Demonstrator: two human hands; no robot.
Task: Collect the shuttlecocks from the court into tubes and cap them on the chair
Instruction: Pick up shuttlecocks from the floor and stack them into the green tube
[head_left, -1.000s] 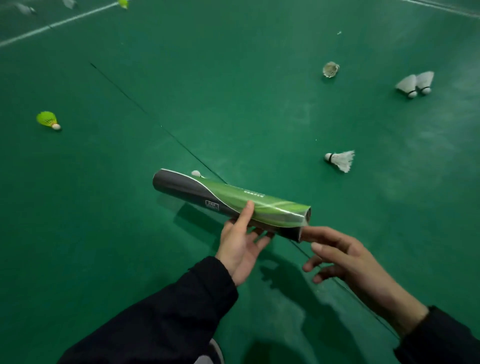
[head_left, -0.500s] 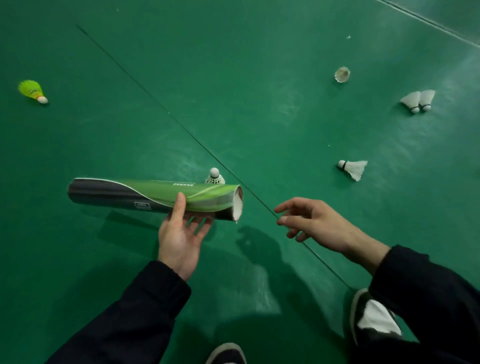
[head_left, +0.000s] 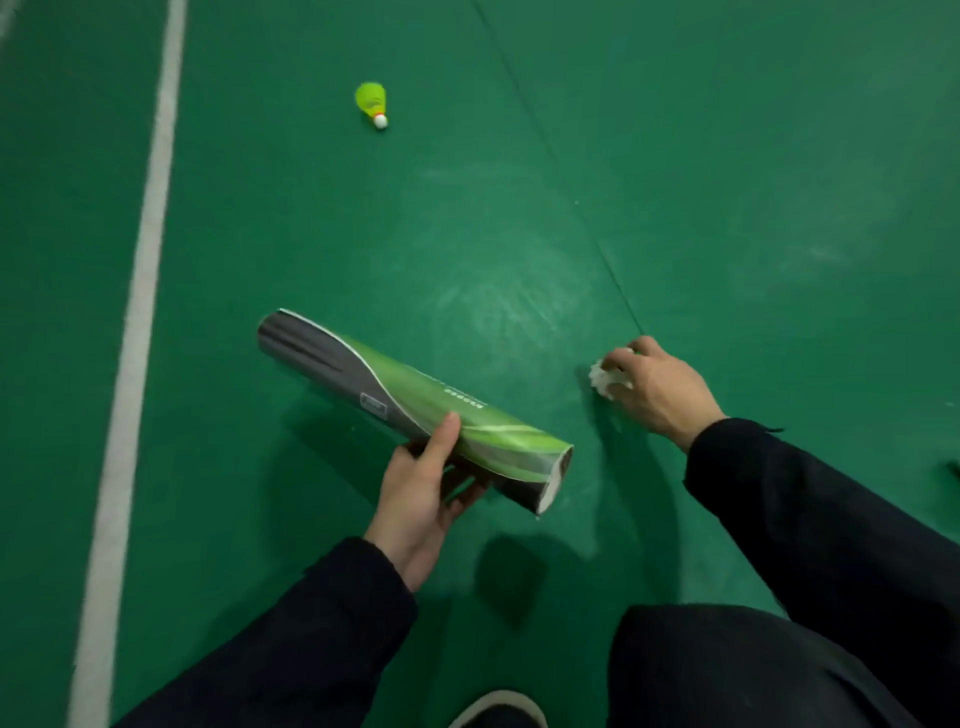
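White shuttlecock (head_left: 605, 381) on the green court floor (head_left: 727, 182), right of centre, grasped by the right hand (head_left: 657, 389), fingers curled over it. Left hand (head_left: 423, 499) grips a green-and-grey tube (head_left: 415, 410) at lower centre, its open end facing right. The pick-up step looks underway; next, seemingly, lifting the shuttlecock and feeding it into the tube. A yellow shuttlecock (head_left: 373, 104) lies at upper centre.

Green court floor (head_left: 727, 156): yellow shuttlecock (head_left: 372, 103), white line (head_left: 140, 312).
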